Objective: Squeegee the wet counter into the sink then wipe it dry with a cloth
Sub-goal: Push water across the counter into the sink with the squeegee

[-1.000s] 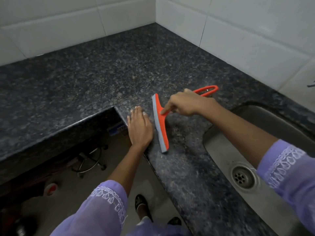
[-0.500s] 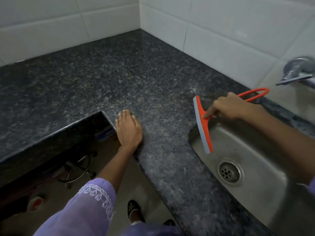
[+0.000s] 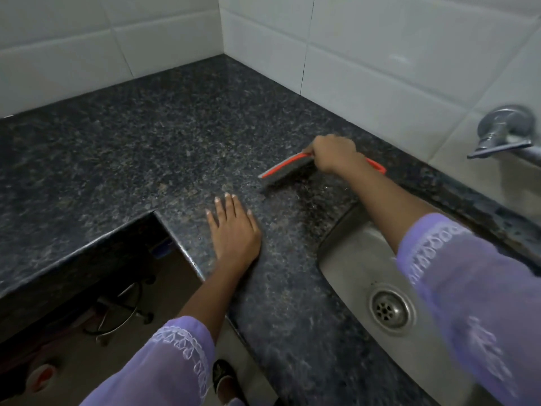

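Observation:
An orange squeegee [image 3: 285, 169] with a grey blade rests its blade on the dark speckled granite counter [image 3: 146, 148], behind the steel sink [image 3: 351, 259] and near the back wall. My right hand [image 3: 333, 153] grips its handle, whose orange loop end pokes out behind the wrist. My left hand [image 3: 232, 230] lies flat, fingers spread, on the counter near the front edge, left of the sink. A wet sheen shows on the counter just in front of the blade. No cloth is in view.
White tiled walls meet at the far corner. A chrome tap [image 3: 503, 133] juts from the right wall above the sink; the drain [image 3: 390, 309] sits in the basin. The counter has an inner corner cut-out at left, with floor and a chair base [image 3: 123, 312] below.
My right hand has carried the squeegee from the sink's left rim back onto the counter near the wall, turning the blade crosswise. The left hand stays flat on the counter.

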